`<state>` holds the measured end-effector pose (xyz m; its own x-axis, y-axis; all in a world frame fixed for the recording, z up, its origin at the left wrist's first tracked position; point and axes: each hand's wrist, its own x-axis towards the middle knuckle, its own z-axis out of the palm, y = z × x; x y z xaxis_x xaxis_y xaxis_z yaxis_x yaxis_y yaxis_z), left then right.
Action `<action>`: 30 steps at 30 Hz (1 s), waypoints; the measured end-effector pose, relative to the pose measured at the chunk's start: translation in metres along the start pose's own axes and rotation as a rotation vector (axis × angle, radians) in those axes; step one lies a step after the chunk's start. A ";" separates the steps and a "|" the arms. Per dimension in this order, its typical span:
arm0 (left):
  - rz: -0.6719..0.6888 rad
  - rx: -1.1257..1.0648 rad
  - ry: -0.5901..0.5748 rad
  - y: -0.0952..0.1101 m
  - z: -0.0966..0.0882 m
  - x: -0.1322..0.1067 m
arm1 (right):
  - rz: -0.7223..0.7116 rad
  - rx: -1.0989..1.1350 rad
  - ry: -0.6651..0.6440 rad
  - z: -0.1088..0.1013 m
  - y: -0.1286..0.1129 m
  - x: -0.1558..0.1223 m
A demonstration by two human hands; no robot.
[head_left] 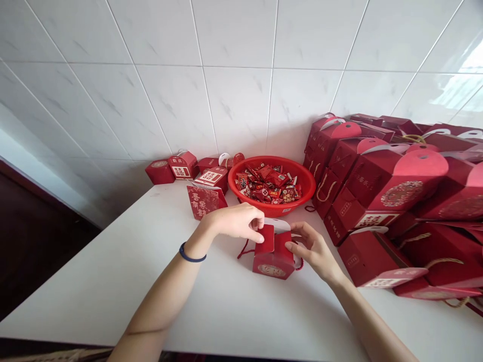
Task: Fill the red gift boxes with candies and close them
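Note:
A small red gift box with a gold emblem and red cord handles stands on the white table in front of me. My left hand pinches the box's upper flap from the left. From the right, my right hand has its fingers closed on the opposite flap. A dark band circles my left wrist. Just behind the box sits a red plastic basin full of wrapped candies.
A large heap of red gift boxes fills the right side of the table. A few smaller red boxes and a flat red box lie at the back left by the white tiled wall. The table's left edge drops to a dark floor.

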<state>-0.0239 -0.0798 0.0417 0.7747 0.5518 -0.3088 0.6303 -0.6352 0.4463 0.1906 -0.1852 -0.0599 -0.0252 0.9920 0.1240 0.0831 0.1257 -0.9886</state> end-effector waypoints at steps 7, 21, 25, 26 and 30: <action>-0.021 0.062 -0.007 0.001 0.003 0.000 | -0.132 -0.104 0.020 -0.002 0.006 -0.005; 0.024 -0.012 -0.044 0.009 0.014 0.010 | -0.093 -0.170 0.062 -0.007 -0.001 -0.002; 0.004 -0.016 -0.072 0.009 0.017 0.012 | 0.021 -0.265 0.059 -0.016 0.007 -0.001; 0.001 -0.017 -0.077 0.009 0.017 0.012 | 0.049 -0.301 0.031 -0.018 0.009 0.000; 0.011 -0.022 -0.091 0.006 0.016 0.014 | 0.154 -0.282 -0.117 -0.024 0.008 -0.002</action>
<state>-0.0083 -0.0844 0.0265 0.7834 0.4927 -0.3788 0.6214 -0.6281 0.4683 0.2157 -0.1854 -0.0657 -0.1037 0.9932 -0.0521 0.3666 -0.0105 -0.9303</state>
